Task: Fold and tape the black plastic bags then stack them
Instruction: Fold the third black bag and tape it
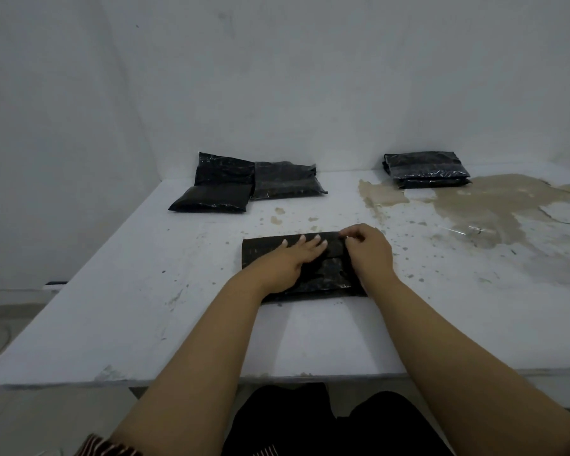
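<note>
Both forearms reach forward, bare. Left hand [290, 258] lies palm down, fingers straight and spread; right hand [369, 248] is beside it, fingertips curled into a pinch.

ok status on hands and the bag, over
Left hand flat, pressing the black bag. Right hand pinching its far right edge. Stack waits far right; nothing in the way.

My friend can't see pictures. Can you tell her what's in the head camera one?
A person's left hand presses flat on a folded black plastic bag on a worn white table, while the right hand pinches its far edge. Three black bags lie at the back left, and a stack of folded ones at the back right.
</note>
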Tool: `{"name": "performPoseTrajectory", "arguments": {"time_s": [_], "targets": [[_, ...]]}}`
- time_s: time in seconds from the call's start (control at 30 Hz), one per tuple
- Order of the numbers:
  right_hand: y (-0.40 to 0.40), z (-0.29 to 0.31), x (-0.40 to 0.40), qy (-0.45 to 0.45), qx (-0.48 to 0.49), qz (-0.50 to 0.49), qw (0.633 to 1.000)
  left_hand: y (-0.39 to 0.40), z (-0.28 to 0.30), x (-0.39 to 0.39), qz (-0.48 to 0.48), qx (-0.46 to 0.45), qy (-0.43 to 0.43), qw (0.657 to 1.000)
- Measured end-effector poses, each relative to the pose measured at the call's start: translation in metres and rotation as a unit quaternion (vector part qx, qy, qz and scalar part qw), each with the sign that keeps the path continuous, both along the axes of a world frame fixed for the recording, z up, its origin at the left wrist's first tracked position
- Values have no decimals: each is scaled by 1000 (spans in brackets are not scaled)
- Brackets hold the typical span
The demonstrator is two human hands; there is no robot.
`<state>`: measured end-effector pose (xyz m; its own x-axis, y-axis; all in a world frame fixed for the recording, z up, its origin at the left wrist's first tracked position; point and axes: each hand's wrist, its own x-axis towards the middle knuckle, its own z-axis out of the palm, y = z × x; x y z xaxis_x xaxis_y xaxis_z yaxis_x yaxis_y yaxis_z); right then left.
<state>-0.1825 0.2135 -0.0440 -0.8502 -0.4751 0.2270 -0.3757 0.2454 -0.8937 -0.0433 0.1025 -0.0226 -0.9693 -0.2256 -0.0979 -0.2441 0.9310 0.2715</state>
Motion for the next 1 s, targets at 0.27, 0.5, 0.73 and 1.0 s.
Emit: {"name": "performPoseTrajectory", "arguments": {"time_s": [0.27,0.5,0.73,1.0], "targets": [[-5,-2,-21,-41,-5,47,998,10,-14,1,14,-70,-4,997],[-13,-2,-28,-56,-37,48,997,11,-20,-18,65,-103,39,992],[-8,-11,-37,-37,-48,31,998,1,-22,-29,49,-93,62,992],[-14,-11,-38,10,22,-47,999,-1,-24,-30,41,-92,73,992]]}}
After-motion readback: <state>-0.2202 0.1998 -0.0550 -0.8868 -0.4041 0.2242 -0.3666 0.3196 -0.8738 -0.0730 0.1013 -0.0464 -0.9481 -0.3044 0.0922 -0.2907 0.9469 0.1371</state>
